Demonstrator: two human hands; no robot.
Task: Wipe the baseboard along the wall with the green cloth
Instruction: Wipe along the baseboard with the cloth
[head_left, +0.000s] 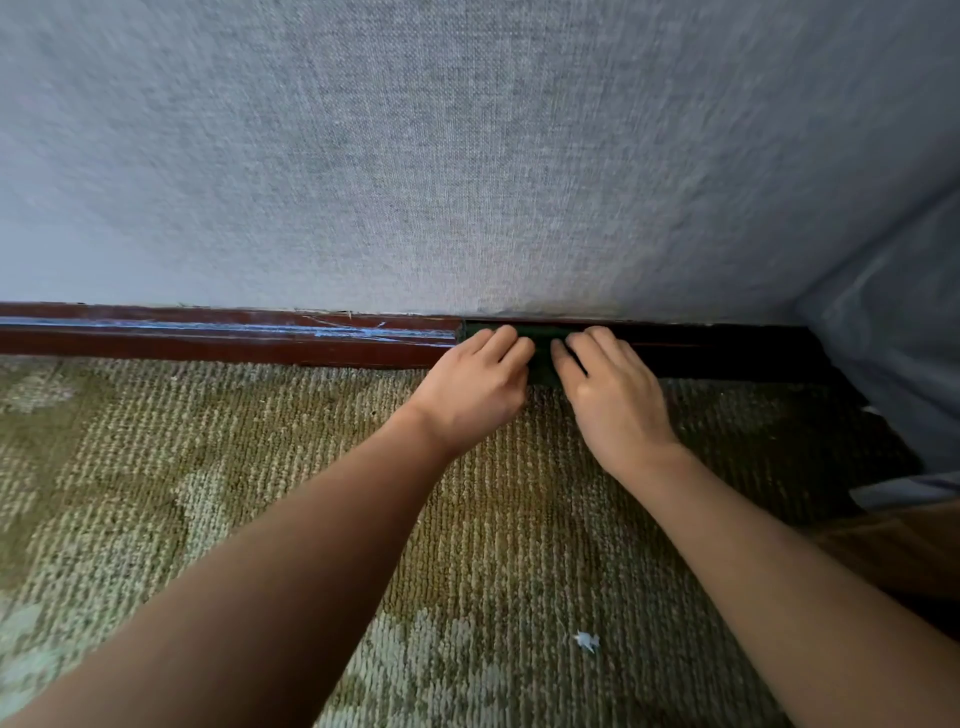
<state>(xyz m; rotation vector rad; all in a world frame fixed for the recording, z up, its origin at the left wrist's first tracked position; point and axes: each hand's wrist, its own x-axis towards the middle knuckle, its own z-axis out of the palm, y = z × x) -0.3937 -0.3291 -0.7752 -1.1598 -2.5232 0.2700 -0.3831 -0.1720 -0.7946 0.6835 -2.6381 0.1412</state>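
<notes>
I see my left hand (478, 387) and right hand (610, 397) gripping the dark green cloth (543, 340) flat against the scuffed baseboard (234, 338) at twelve o'clock.

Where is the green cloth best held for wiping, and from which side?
Probably its two ends, from the carpet side: the green cloth lies flat along the baseboard, wall behind, as the left hand and right hand hold it now.

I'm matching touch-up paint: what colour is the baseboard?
The baseboard is dark reddish-brown with pale blue streaks, clearest in the head view.
</notes>
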